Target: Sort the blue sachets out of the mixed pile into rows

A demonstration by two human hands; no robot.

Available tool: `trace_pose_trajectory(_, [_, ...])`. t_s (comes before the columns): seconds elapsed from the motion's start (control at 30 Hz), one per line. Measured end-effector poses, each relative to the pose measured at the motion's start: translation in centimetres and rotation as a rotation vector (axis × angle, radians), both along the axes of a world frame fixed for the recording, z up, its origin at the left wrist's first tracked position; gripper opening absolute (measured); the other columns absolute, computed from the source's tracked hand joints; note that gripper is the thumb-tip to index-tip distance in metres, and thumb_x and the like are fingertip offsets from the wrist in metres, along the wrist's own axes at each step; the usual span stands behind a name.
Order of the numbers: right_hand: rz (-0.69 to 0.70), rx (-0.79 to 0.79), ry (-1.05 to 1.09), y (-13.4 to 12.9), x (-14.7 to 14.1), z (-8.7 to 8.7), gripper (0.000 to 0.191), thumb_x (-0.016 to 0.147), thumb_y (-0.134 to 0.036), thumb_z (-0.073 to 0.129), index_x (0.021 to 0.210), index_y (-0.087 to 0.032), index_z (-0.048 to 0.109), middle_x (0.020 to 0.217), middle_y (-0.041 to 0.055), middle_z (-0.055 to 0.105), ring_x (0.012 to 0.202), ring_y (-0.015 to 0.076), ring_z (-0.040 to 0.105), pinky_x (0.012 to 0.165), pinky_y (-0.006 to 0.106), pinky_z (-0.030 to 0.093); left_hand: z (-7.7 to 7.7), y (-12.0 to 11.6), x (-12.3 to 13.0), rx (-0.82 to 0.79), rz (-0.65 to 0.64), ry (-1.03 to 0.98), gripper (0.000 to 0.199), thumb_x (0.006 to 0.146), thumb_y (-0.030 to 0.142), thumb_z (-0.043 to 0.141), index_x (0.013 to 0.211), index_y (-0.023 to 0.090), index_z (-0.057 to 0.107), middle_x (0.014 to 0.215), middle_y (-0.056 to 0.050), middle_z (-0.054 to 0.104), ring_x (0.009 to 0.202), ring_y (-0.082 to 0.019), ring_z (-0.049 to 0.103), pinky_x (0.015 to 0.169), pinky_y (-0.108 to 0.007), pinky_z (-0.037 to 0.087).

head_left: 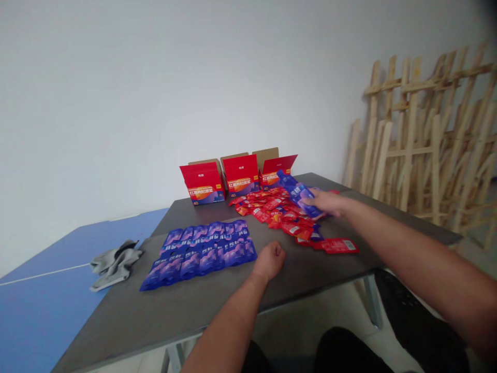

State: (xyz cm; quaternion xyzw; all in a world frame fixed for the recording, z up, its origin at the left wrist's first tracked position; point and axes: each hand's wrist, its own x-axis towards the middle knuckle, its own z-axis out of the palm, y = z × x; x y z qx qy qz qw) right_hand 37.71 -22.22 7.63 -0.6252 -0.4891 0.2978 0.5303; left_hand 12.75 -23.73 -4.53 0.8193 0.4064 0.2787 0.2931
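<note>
left hand [268,260]: fingers [275,249] curled shut into a loose fist, holding nothing, resting on the dark grey table [186,324]. just left of these fingers lie blue sachets [198,254] in neat overlapping rows, their edge close to the fist but apparently not touching it. right hand [325,203]: fingers closed around a bunch of blue sachets [298,192], held over the table. below and left of these fingers spreads a loose heap of red sachets [272,212]. far left of the left hand, a grey cloth [114,264] lies at the table's edge, beside a blue tabletop [50,311]. beyond the right hand's fingers stand 3 open red cartons [239,175]; further right, a wooden picket fence [423,140] leans against the wall.
</note>
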Motion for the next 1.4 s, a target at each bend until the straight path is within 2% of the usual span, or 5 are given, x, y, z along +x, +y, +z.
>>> trace_pose_trajectory(0.13, [0.439,-0.061,0.489,1.4,-7.2,-4.1,0.032,0.074,-0.032,0.069,0.101,-0.026,0.051,0.082,0.0,0.066,0.067,0.0175,0.065,0.058,0.037,0.055,0.0,-0.1,-0.2,-0.007,-0.004,-0.047,0.018,0.078,0.018,0.044,0.063,0.019,0.034,0.058,0.005,0.04,0.057,-0.008,0.037,0.052,-0.022,0.024])
trace_pose_trajectory(0.67, [0.504,-0.005,0.915,2.6,-14.0,-10.6,0.03,0.072,-0.034,0.068,0.098,-0.028,0.053,0.091,0.001,0.067,0.082,0.0231,0.066,0.061,0.04,0.055,1.6,-2.4,-0.7,0.225,-0.113,0.093,0.017,0.077,0.018,0.05,0.062,0.019,0.041,0.066,0.0,0.052,0.065,-0.011,0.047,0.06,-0.023,0.033])
trace_pose_trajectory(0.9, [0.63,-0.032,0.974,3.0,-13.9,-11.1,0.023,0.072,-0.029,0.066,0.092,-0.026,0.055,0.081,0.0004,0.066,0.075,0.0207,0.065,0.063,0.037,0.054,8.0,2.0,-1.7,0.335,0.396,-0.273,0.021,0.087,0.029,0.043,0.068,0.02,0.04,0.069,0.001,0.046,0.067,-0.011,0.045,0.066,-0.022,0.037])
trace_pose_trajectory(1.07, [0.812,-0.137,0.95,2.3,-12.9,-10.8,0.022,0.075,-0.028,0.062,0.094,-0.025,0.053,0.085,0.0036,0.065,0.075,0.0229,0.064,0.061,0.044,0.054,11.9,7.5,-2.8,-0.076,0.391,-0.392,0.03,0.079,0.044,0.058,0.081,0.015,0.054,0.071,0.001,0.053,0.062,-0.009,0.047,0.061,-0.021,0.038])
trace_pose_trajectory(1.4, [0.87,-0.206,0.93,2.1,-12.8,-10.7,0.029,0.074,-0.02,0.064,0.098,-0.026,0.049,0.081,0.001,0.064,0.067,0.02,0.063,0.057,0.041,0.054,12.5,9.8,-5.3,-0.53,0.132,-0.4,0.025,0.075,0.035,0.069,0.077,0.016,0.052,0.061,0.003,0.053,0.044,-0.005,0.05,0.038,-0.014,0.031])
